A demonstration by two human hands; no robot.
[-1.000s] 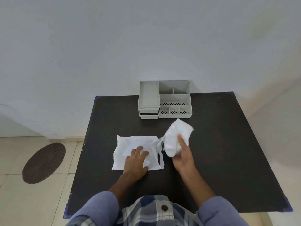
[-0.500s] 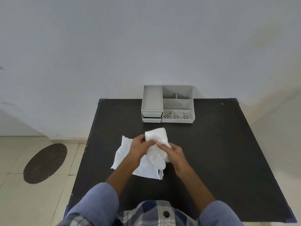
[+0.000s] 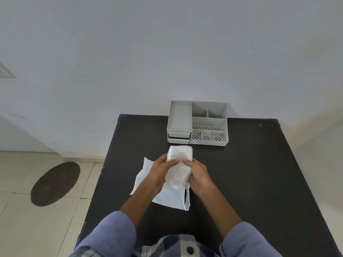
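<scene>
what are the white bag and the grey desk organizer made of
White bag: likely thin plastic film, faintly glossy; it crinkles, catches the light and has handle loops. Grey desk organizer: probably rigid moulded plastic, matte; thin straight dividers and neat perforated holes.

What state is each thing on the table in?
Bunched white plastic bag, gripped by both hands.
Flat white plastic bag, spread on the black table, partly under the hands.
Grey plastic compartment organiser, upright at the table's far edge, compartments empty.
Left hand, fingers curled round the bunched bag.
Right hand, likewise.
</scene>
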